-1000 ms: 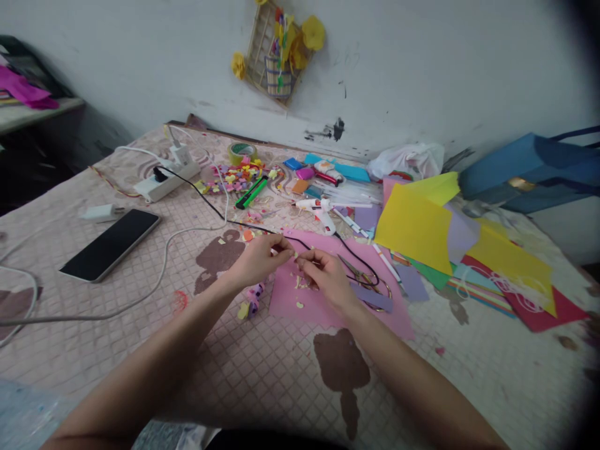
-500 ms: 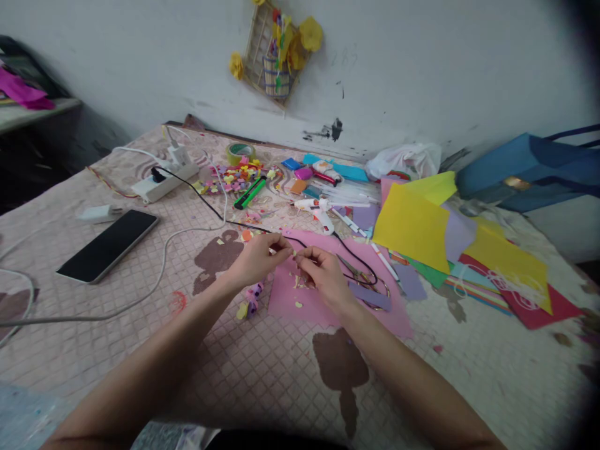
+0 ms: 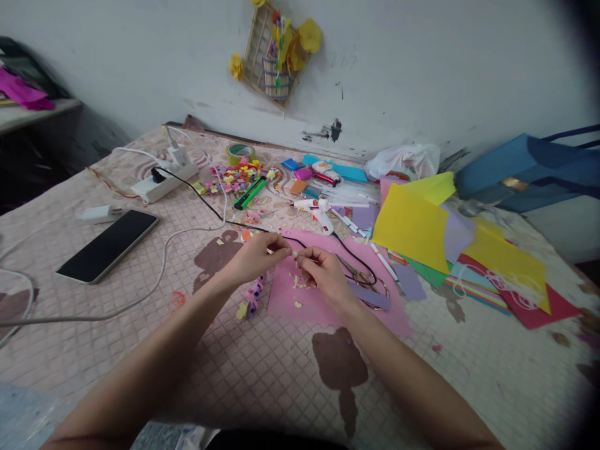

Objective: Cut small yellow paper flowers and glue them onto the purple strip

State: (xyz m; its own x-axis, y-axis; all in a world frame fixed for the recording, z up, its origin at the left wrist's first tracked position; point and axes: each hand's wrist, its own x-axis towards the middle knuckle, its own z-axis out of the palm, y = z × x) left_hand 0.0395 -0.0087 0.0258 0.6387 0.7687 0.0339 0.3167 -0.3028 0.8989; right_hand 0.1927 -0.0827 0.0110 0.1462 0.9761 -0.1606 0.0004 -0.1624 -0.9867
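Note:
My left hand (image 3: 263, 255) and my right hand (image 3: 323, 272) meet fingertip to fingertip over a pink sheet (image 3: 285, 306). Between the pinched fingers shows a tiny pale yellow paper piece (image 3: 295, 254); its exact shape is too small to tell. Small pale yellow scraps (image 3: 299, 305) lie on the pink sheet below. Left of the sheet rests a purple and pink paper strand (image 3: 254, 296), partly behind my left wrist. Scissors with gold handles (image 3: 380, 294) lie right of my right hand, partly under a purple strip (image 3: 371, 296).
A white glue gun (image 3: 319, 211) with a black cord lies beyond my hands. Paper flowers (image 3: 234, 180), a green cutter (image 3: 250, 192) and tape (image 3: 240, 154) sit further back. Coloured sheets (image 3: 412, 228) are at right; a phone (image 3: 110, 245) and power strip (image 3: 165, 182) are at left.
Both hands stay almost in place, still pinched together. My left wrist has shifted slightly, so more of the purple and pink strand shows beside it.

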